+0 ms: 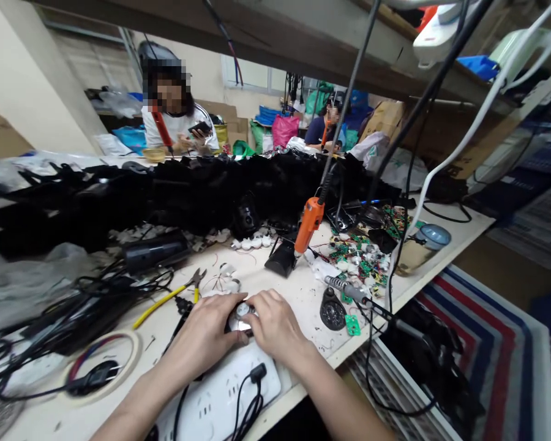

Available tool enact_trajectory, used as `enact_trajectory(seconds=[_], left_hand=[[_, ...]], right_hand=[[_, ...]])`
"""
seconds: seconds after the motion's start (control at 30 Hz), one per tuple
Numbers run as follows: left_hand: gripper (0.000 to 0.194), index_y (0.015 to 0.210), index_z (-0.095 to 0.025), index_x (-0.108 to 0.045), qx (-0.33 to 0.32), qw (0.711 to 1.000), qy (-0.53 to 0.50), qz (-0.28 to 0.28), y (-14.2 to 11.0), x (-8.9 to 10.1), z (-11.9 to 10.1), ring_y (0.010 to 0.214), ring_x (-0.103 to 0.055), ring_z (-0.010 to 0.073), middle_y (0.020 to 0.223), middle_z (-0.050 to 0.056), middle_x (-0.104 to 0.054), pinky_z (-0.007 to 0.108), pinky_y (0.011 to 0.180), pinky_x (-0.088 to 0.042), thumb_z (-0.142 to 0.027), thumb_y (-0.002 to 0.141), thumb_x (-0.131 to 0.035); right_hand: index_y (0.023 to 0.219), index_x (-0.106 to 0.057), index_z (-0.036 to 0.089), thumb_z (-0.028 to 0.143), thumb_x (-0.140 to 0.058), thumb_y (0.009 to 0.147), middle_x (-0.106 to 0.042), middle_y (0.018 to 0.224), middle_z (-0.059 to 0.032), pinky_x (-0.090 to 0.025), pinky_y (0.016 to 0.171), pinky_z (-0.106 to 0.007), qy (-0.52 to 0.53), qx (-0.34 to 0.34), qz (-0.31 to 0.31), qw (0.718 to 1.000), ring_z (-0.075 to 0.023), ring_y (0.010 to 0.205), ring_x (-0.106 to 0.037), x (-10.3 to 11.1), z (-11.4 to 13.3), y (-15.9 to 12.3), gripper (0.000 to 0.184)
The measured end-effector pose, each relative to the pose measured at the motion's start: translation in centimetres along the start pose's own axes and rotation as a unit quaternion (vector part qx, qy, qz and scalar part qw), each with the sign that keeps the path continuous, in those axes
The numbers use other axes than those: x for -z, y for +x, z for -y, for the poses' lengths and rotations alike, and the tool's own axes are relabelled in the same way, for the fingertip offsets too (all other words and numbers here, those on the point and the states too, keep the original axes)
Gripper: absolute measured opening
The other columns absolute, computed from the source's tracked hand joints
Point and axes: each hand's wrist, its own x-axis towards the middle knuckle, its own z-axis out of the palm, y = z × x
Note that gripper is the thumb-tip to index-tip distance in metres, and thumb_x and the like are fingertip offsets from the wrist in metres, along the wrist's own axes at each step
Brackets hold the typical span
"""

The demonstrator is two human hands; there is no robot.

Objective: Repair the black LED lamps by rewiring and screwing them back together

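Both my hands meet over a small round white and silver part [241,316] near the front of the workbench [298,294]. My left hand [207,331] curls its fingers round the part from the left. From the right, my right hand [275,323] pinches the same part. Just below my hands lies a white power strip [220,392] with a black plug in it. Yellow-handled pliers [169,297] lie just left of my hands.
An orange electric screwdriver [308,225] hangs on a cable over the bench. Green circuit boards [362,257] and white parts litter the right side. Black cables [73,312], a tape roll [103,361] and black housings [188,190] fill the left and back. Two people sit beyond.
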Motion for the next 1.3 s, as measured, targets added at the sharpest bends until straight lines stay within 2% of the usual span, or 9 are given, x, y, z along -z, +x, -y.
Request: enact_trajectory(seconds=[0.2, 0.33, 0.47, 0.7, 0.87, 0.97, 1.07, 1.17, 1.3], left_hand=[[0.068, 0.135, -0.020, -0.042, 0.007, 1.000, -0.006, -0.007, 0.1, 0.1, -0.3, 0.109, -0.061, 0.0306, 0.117, 0.011, -0.068, 0.047, 0.098, -0.039, -0.022, 0.071, -0.062], [0.070, 0.135, -0.016, -0.044, 0.014, 1.000, -0.011, 0.001, -0.4, 0.3, -0.9, 0.114, -0.059, 0.0314, 0.120, 0.014, -0.067, 0.047, 0.101, -0.037, -0.020, 0.070, -0.068], [0.065, 0.132, -0.017, -0.048, -0.001, 1.000, -0.012, -0.020, -1.3, -0.1, -1.3, 0.114, -0.058, 0.0306, 0.121, 0.014, -0.066, 0.047, 0.102, -0.037, -0.023, 0.072, -0.073], [0.055, 0.129, -0.016, -0.050, -0.019, 0.999, -0.006, -0.044, -2.1, -1.2, -1.4, 0.111, -0.060, 0.0275, 0.115, 0.013, -0.068, 0.047, 0.112, -0.028, -0.030, 0.079, -0.069], [0.059, 0.127, -0.013, -0.050, -0.025, 0.998, 0.020, -0.047, -2.1, -1.2, -1.6, 0.102, -0.064, 0.0266, 0.105, 0.013, -0.070, 0.043, 0.113, -0.029, -0.035, 0.077, -0.073], [0.048, 0.122, -0.012, -0.053, -0.035, 0.998, 0.031, -0.051, -2.4, -0.9, -1.8, 0.100, -0.064, 0.0250, 0.101, 0.012, -0.070, 0.042, 0.114, -0.027, -0.032, 0.081, -0.068], [0.035, 0.120, -0.016, -0.056, -0.034, 0.995, 0.020, -0.093, -3.6, 0.0, -1.5, 0.102, -0.062, 0.0232, 0.104, 0.010, -0.069, 0.042, 0.112, -0.029, -0.026, 0.087, -0.058], [0.028, 0.114, -0.018, -0.061, -0.002, 0.985, -0.023, -0.169, -6.3, 1.9, 0.1, 0.100, -0.062, 0.0223, 0.103, 0.007, -0.070, 0.038, 0.099, -0.043, -0.027, 0.087, -0.059], [0.018, 0.104, -0.018, -0.064, 0.124, 0.939, -0.037, -0.317, -12.4, 5.2, 3.8, 0.096, -0.065, 0.0206, 0.102, 0.007, -0.072, 0.034, 0.088, -0.049, -0.025, 0.092, -0.053]], right_hand=[[0.114, -0.056, 0.018, 0.019, -0.057, 0.088, -0.061, 0.106, -0.0089, -0.050, 0.083, -0.038, -0.019, 0.005, 0.024, 1.000, -0.0249, 0.101, -0.054, 0.3, 0.3, 0.1, 0.026], [0.106, -0.058, 0.016, 0.016, -0.054, 0.086, -0.061, 0.098, -0.0091, -0.049, 0.083, -0.039, -0.020, 0.009, 0.024, 0.999, -0.0253, 0.094, -0.054, 0.2, 0.7, 0.0, 0.020], [0.107, -0.056, 0.015, 0.011, -0.050, 0.086, -0.061, 0.097, -0.0100, -0.049, 0.081, -0.043, 0.000, 0.026, 0.016, 1.000, -0.0266, 0.092, -0.055, -0.3, 0.2, -0.5, 0.023], [0.103, -0.054, 0.021, 0.024, -0.044, 0.094, -0.062, 0.092, -0.0089, -0.051, 0.074, -0.040, 0.010, 0.086, -0.021, 0.996, -0.0260, 0.086, -0.059, -1.5, -2.0, -1.0, 0.014], [0.102, -0.055, 0.022, 0.037, -0.040, 0.096, -0.063, 0.088, -0.0084, -0.051, 0.068, -0.040, -0.018, 0.116, -0.029, 0.993, -0.0262, 0.080, -0.062, -2.0, -3.2, -0.8, 0.021], [0.097, -0.058, 0.023, 0.043, -0.042, 0.095, -0.063, 0.087, -0.0081, -0.051, 0.070, -0.041, -0.008, 0.127, -0.042, 0.991, -0.0263, 0.079, -0.062, -2.2, -4.1, -0.7, 0.026], [0.098, -0.063, 0.023, 0.047, -0.048, 0.092, -0.063, 0.087, -0.0074, -0.053, 0.069, -0.040, 0.013, 0.121, -0.051, 0.991, -0.0257, 0.079, -0.064, -2.4, -5.0, -0.5, 0.029], [0.102, -0.067, 0.025, 0.044, -0.050, 0.089, -0.065, 0.090, -0.0068, -0.056, 0.071, -0.037, 0.043, 0.079, -0.019, 0.996, -0.0247, 0.083, -0.066, -2.0, -5.4, -0.5, 0.029], [0.108, -0.068, 0.026, 0.039, -0.049, 0.087, -0.067, 0.105, -0.0071, -0.057, 0.077, -0.035, 0.097, -0.016, 0.034, 0.995, -0.0237, 0.094, -0.067, -0.8, -5.3, -0.6, 0.032]])
